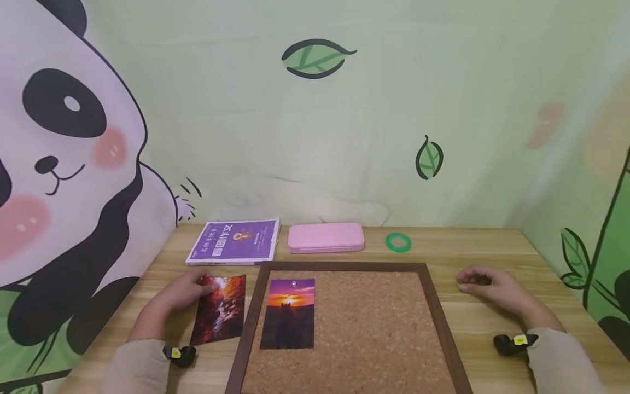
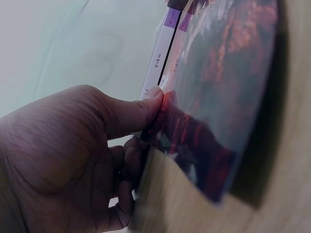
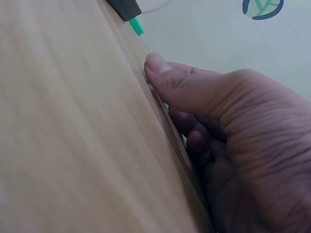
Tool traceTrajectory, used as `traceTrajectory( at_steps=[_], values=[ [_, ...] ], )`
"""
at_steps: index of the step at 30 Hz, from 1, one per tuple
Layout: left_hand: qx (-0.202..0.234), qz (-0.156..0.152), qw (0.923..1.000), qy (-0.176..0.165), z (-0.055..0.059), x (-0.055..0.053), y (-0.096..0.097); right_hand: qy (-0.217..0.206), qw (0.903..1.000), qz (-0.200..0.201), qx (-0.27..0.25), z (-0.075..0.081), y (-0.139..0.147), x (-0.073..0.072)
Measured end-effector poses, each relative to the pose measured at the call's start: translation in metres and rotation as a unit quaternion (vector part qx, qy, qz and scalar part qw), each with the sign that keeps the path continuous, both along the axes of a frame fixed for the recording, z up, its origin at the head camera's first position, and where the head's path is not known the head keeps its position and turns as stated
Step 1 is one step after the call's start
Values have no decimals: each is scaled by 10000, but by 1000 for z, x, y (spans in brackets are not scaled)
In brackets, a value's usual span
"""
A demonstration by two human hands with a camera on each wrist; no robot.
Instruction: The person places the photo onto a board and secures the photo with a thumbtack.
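My left hand (image 1: 184, 288) pinches the top left corner of a photo print (image 1: 220, 312) with a red, glowing scene. In the left wrist view the thumb presses on the print's face, and the print bends slightly above the table. Right of it lies a brown-framed cork board (image 1: 374, 323). A sunset photo (image 1: 288, 323) is on the board's upper left, with a small pale pushpin (image 1: 294, 283) at its top edge. My right hand (image 1: 492, 285) rests on the table right of the board, fingers loosely curled, with nothing visible in them.
Behind the board lie a purple book (image 1: 236, 241), a pink case (image 1: 326, 237) and a green tape ring (image 1: 398, 242). A wall covering with a panda and leaves rises at the back and sides of the wooden table (image 1: 472, 246).
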State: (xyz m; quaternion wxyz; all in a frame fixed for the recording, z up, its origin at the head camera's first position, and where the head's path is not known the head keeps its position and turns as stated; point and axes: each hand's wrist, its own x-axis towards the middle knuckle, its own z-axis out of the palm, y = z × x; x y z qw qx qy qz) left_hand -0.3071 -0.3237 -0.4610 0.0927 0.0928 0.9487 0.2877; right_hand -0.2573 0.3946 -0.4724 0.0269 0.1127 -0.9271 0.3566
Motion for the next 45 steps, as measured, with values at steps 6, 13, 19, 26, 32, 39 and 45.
traceTrajectory(
  at_steps=[6,13,19,26,32,39,45],
  values=[
    [34,37,10000,-64,0,1,-1,80,10000,39,-24,-4,-2,1],
    [87,-30,10000,25,3,3,0,60,10000,0,53,-3,-4,0],
    [87,-101,9998,137,7,5,1,122,9999,7,103,-2,-6,-1],
    [31,-74,9999,114,8,6,4,280,9995,-69,136,-3,-6,1],
    [112,-52,9999,111,7,7,3,266,9994,-104,202,-4,-6,1],
    [176,30,9998,-32,8,6,4,253,9965,-636,471,3,-11,-1],
    [127,63,9999,-96,9,6,3,227,9958,-598,661,2,-16,-3]
  ],
)
